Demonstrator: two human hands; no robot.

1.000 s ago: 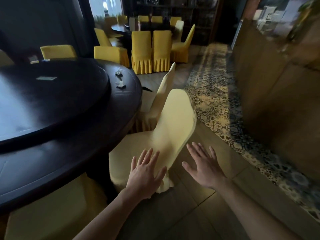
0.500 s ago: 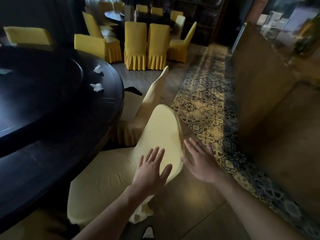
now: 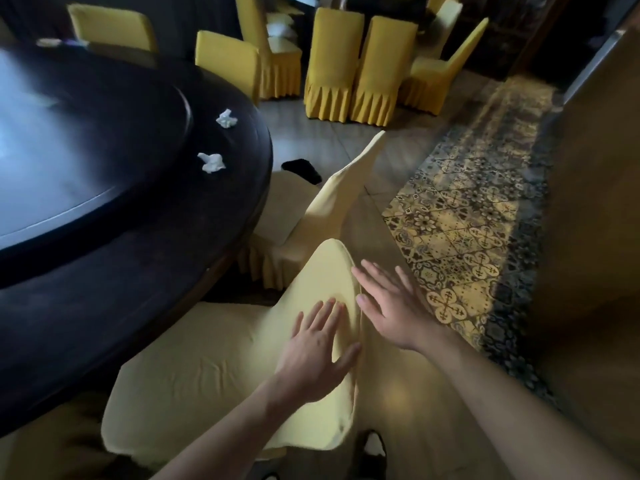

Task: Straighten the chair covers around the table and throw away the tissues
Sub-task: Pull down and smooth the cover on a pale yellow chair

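Note:
A chair in a pale yellow cover [image 3: 207, 368] stands at the near edge of the round dark table [image 3: 114, 244]. My left hand [image 3: 317, 355] lies flat on the front face of its backrest, fingers straight. Just behind the backrest's right edge, my right hand [image 3: 388, 303] is spread with straight fingers, at or very near the cloth. A second pale-covered chair [image 3: 332, 202] stands beyond it, its cover hanging twisted. Two crumpled white tissues, one nearer [image 3: 211, 162] and one farther [image 3: 227, 118], lie on the table's rim.
Bright yellow covered chairs [image 3: 349, 71] cluster around another table at the back. A patterned tile strip [image 3: 474, 223] runs along the floor to the right, beside a wooden wall [image 3: 595, 202]. A dark object [image 3: 301, 168] lies on the floor past the table. My shoe [image 3: 372, 448] shows below.
The view has moved closer and lower over the near chair. My left hand has slid up the backrest's front; my right hand has come in against its back edge.

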